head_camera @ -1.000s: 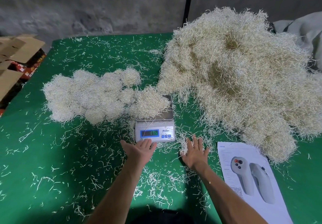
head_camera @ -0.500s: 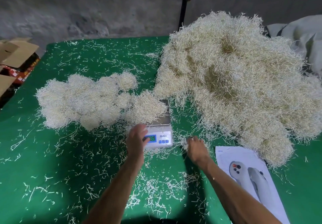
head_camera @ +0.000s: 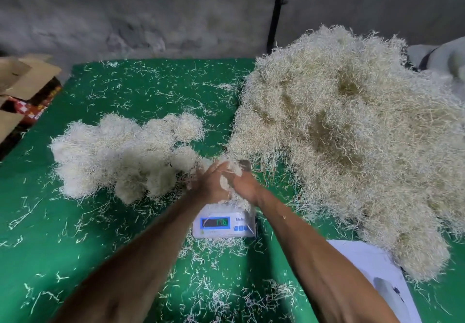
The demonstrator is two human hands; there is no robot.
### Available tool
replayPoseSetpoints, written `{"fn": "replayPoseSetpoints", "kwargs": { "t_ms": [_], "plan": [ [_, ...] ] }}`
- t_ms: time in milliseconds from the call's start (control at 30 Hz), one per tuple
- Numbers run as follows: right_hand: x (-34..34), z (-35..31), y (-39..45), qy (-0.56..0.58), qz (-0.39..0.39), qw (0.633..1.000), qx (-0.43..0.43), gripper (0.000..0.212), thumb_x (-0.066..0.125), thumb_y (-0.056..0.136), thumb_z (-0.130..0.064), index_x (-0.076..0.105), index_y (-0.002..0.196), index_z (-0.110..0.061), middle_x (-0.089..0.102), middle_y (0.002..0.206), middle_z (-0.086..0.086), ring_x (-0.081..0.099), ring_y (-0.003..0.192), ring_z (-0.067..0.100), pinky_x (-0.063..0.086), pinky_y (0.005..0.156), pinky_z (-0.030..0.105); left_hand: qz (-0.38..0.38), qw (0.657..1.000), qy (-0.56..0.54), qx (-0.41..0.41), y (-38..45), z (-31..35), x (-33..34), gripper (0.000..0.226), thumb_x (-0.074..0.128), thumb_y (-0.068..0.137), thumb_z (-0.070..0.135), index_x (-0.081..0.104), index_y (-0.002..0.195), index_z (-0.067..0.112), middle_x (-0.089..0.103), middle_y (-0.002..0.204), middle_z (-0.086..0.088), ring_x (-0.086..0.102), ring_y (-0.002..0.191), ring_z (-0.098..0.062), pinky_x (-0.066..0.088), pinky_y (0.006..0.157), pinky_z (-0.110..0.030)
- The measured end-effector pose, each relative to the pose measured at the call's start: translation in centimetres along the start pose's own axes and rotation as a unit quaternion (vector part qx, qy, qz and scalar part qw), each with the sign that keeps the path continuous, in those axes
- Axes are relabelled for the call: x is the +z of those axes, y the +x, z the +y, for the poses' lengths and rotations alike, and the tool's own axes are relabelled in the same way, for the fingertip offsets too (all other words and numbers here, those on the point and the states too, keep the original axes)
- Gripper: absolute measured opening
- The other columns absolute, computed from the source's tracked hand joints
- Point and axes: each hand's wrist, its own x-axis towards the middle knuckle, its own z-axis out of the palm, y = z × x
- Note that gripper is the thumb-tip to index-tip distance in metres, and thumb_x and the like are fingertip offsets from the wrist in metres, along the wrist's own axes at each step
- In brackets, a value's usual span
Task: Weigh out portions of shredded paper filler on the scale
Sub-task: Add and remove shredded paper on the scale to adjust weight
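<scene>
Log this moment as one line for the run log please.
step: gathering portion off scale | left hand: cups shredded paper clump | right hand: cups same clump | scale: display lit, digits blurred | weighed portions: left of scale
</scene>
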Motion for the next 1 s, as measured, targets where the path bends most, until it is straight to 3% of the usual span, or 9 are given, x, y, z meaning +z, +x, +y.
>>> {"fn": "replayPoseSetpoints", "kwargs": {
  "t_ms": [133,200,267,433,533,633,800,933,1000],
  "plan": [
    [-1.1,-0.6,0.9,0.057,-0.031,0.997,0.044,0.067,0.06,0.101,-0.044,0.044,0.131,0.014,0.031,0.147,0.041,0.042,0.133,0.052,0.047,0.107,0.05,0.081,0.994,-0.063,0.044,0.5,-1.8,-0.1,0.084,0.088,0.07,0.02,0.05,0.145,0.013,0.065,0.131,-0.011,0.065,0.112,-0.024,0.053,0.098,-0.038],
    [-2.0,-0.8,1.6,0.061,-0.016,0.996,0.056,0.076,0.061,0.101,-0.041,0.031,0.146,0.014,0.034,0.148,0.041,0.04,0.136,0.054,0.043,0.109,0.053,0.087,0.992,-0.089,0.032,0.7,-2.4,-0.8,0.064,0.089,0.072,0.025,0.061,0.127,0.009,0.071,0.095,0.002,0.068,0.077,-0.017,0.054,0.068,-0.014],
    [-2.8,-1.1,2.8,0.055,0.015,0.996,0.07,0.055,0.058,0.103,-0.037,0.05,0.133,0.008,0.054,0.132,0.04,0.052,0.127,0.052,0.044,0.109,0.056,0.084,0.991,-0.104,0.02,1.1,-2.1,-1.6,0.051,0.084,0.076,0.033,0.063,0.116,0.01,0.066,0.081,0.006,0.067,0.067,-0.018,0.054,0.056,-0.019],
    [-2.4,-3.0,5.7,0.051,0.079,0.992,0.084,0.048,0.057,0.104,-0.023,0.047,0.135,0.012,0.062,0.092,0.007,0.064,0.074,0.017,0.06,0.076,0.034,0.052,0.986,-0.16,-0.022,1.4,-0.1,-3.0,0.068,0.077,0.079,0.04,0.056,0.128,-0.002,0.072,0.084,-0.005,0.065,0.06,-0.018,0.054,0.05,-0.026],
    [-1.2,-4.6,7.1,-0.003,0.13,0.99,0.051,0.041,0.059,0.102,-0.017,0.048,0.135,0.005,0.06,0.103,0.009,0.061,0.086,0.019,0.057,0.076,0.03,0.083,0.971,-0.212,-0.075,1.0,0.5,-4.0,0.076,0.081,0.078,0.044,0.054,0.138,0.006,0.062,0.097,0.013,0.06,0.068,0.002,0.045,0.053,-0.009],
    [-0.1,-6.2,8.1,-0.082,0.173,0.981,0.028,0.009,0.059,0.099,-0.013,0.058,0.102,-0.004,0.059,0.091,0.006,0.055,0.073,0.016,0.057,0.073,0.033,0.102,0.954,-0.257,-0.114,0.7,1.1,-5.0,0.079,0.081,0.079,0.047,0.051,0.144,0.012,0.064,0.13,-0.007,0.056,0.096,-0.01,0.041,0.075,-0.013],
    [0.9,-8.6,9.5,-0.142,0.199,0.97,0.014,0.023,0.059,0.098,-0.011,0.053,0.076,-0.012,0.06,0.076,0.002,0.058,0.063,0.013,0.044,0.05,0.019,0.142,0.907,-0.353,-0.179,-0.9,1.8,-5.8,0.088,0.076,0.084,0.05,0.039,0.153,0.01,0.06,0.138,-0.011,0.056,0.08,-0.005,0.037,0.045,-0.007],
    [-1.1,-8.8,9.6,-0.015,0.245,0.968,0.055,0.011,0.057,0.101,-0.008,0.064,0.098,0.001,0.068,0.096,0.011,0.057,0.064,0.012,0.038,0.037,0.014,0.144,0.911,-0.357,-0.146,-2.3,2.3,-6.9,0.087,0.08,0.078,0.05,0.045,0.149,0.014,0.067,0.118,0.003,0.064,0.081,0.012,0.042,0.052,-0.004],
    [-3.7,-8.0,9.4,0.001,0.253,0.965,0.072,0.025,0.053,0.104,-0.015,0.063,0.119,0.003,0.065,0.106,0.008,0.053,0.069,0.013,0.041,0.041,0.018,0.19,0.901,-0.367,-0.134,-3.6,1.7,-7.0,0.095,0.079,0.074,0.054,0.042,0.15,0.011,0.064,0.13,-0.002,0.066,0.105,0.002,0.045,0.08,-0.012]
  ]
}}
